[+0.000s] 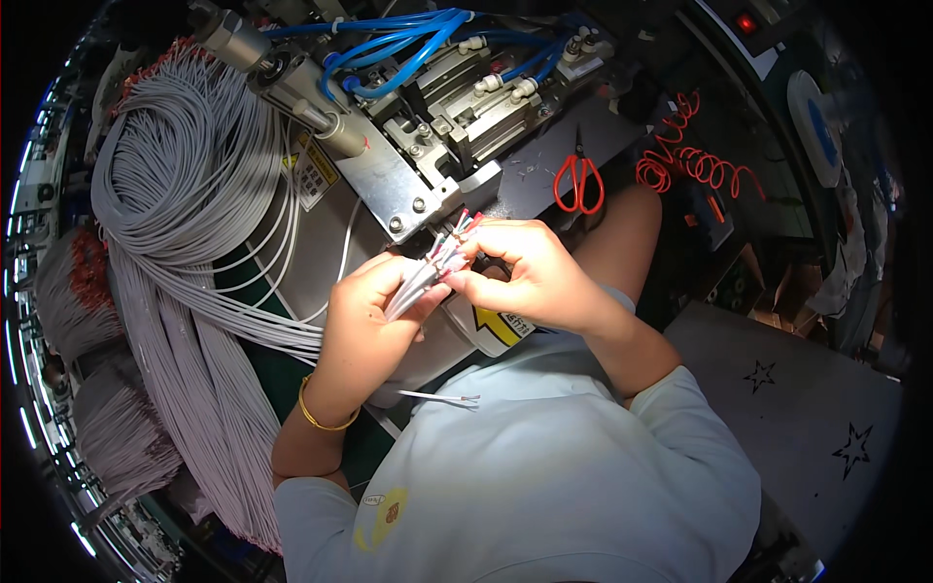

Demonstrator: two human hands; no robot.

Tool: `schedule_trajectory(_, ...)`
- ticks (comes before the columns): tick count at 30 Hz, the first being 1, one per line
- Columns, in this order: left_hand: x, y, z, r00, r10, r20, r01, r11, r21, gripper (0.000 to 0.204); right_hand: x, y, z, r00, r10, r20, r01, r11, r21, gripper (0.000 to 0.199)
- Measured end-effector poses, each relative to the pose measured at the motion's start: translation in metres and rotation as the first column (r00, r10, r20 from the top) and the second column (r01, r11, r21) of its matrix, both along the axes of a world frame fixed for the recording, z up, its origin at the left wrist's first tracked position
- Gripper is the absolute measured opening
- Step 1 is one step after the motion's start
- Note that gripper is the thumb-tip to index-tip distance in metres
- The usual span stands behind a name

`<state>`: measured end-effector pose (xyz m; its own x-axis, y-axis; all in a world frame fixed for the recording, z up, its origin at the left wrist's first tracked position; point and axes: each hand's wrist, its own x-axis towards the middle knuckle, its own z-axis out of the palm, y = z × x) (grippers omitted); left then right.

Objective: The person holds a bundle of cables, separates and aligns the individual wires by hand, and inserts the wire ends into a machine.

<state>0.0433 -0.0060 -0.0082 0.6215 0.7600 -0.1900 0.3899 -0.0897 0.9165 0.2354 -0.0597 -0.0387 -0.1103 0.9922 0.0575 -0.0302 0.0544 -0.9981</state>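
Observation:
My left hand (367, 313) is wrapped round a small bundle of grey cables (412, 291). Their split ends, with thin white and red wires, point up and away from me. At those ends, my right hand (530, 274) pinches some of the wires between thumb and fingers; exactly which ones is hard to make out. Just beyond both hands stands a metal pneumatic machine (394, 189), close to the wire ends. A single grey cable end (439, 396) with its wires parted lies near my shirt, below the left hand.
Coiled grey cables (160, 175) heap up at the left, with more cable bundles (121, 418) below. Blue air hoses (408, 44) run over the machine. Red-handled scissors (580, 185) lie right of it, near a coiled red hose (695, 160). A grey board (777, 408) is at the right.

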Motion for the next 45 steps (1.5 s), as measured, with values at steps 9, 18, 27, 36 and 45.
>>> schedule_trajectory(9, 0.003, -0.001, 0.011, 0.996, 0.085, -0.031, -0.09, 0.963, -0.255, 0.004, -0.005, -0.002, -0.014, 0.924, -0.172, 0.342, 0.063, 0.95, 0.307, 0.008)
schedule_trajectory(18, 0.001, -0.002, 0.01, 0.994, 0.084, 0.067, -0.07, 0.979, -0.191, 0.008, -0.002, 0.005, -0.011, 0.957, -0.16, 0.242, 0.062, 0.927, 0.369, 0.009)
schedule_trajectory(27, 0.002, -0.003, 0.005, 0.995, 0.097, 0.007, -0.09, 0.952, -0.292, 0.004, -0.004, 0.004, -0.013, 0.947, -0.143, 0.289, 0.019, 0.92, 0.392, 0.01)
schedule_trajectory(36, 0.001, 0.0, 0.002, 0.997, 0.07, -0.009, -0.071, 0.979, -0.192, 0.007, -0.001, 0.002, -0.014, 0.965, -0.065, 0.253, 0.022, 0.985, 0.17, 0.012)
schedule_trajectory(45, 0.0, 0.002, 0.007, 0.994, 0.099, 0.043, -0.084, 0.96, -0.269, 0.007, -0.009, 0.007, -0.01, 0.937, -0.182, 0.3, 0.07, 0.934, 0.35, 0.006)
